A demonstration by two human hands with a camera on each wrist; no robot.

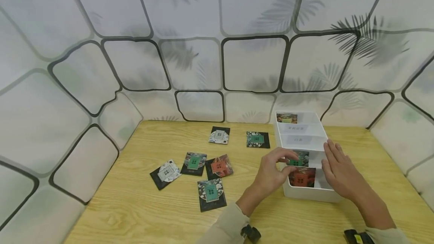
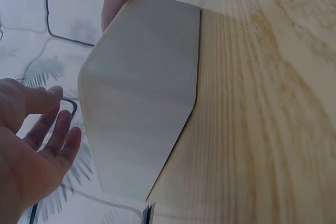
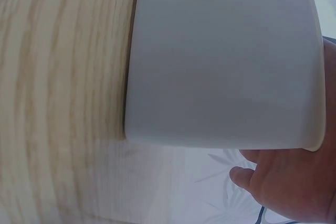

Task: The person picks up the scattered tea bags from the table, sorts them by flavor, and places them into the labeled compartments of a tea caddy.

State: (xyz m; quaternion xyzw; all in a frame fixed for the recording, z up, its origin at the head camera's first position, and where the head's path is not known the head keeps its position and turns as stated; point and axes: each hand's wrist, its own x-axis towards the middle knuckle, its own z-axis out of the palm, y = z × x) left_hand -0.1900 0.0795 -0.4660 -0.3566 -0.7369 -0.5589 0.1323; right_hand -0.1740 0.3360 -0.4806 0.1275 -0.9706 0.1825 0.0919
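Observation:
A white divided box (image 1: pixel 313 195) stands on the table, a green-labelled tea bag packet (image 1: pixel 303 158) in one compartment and a red-labelled packet (image 1: pixel 301 178) in the nearest one. My left hand (image 1: pixel 271 168) is over the box's left rim, forefinger overlapping the green packet in the head view, thumb apart below it. In the left wrist view the left hand (image 2: pixel 37 145) shows loosely bent fingers, with no packet visible between them. My right hand (image 1: pixel 344 172) rests along the box's right rim, fingers straight; in the right wrist view the box wall (image 3: pixel 226 61) partly hides it.
Several packets lie left of the box, including a green-labelled one (image 1: pixel 211 195), a red-labelled one (image 1: pixel 219 166) and a white-labelled one (image 1: pixel 166 173). The box's farthest compartment holds another packet (image 1: pixel 286 118). A patterned fabric wall (image 1: pixel 254 63) rises behind the wooden table (image 1: pixel 135 214).

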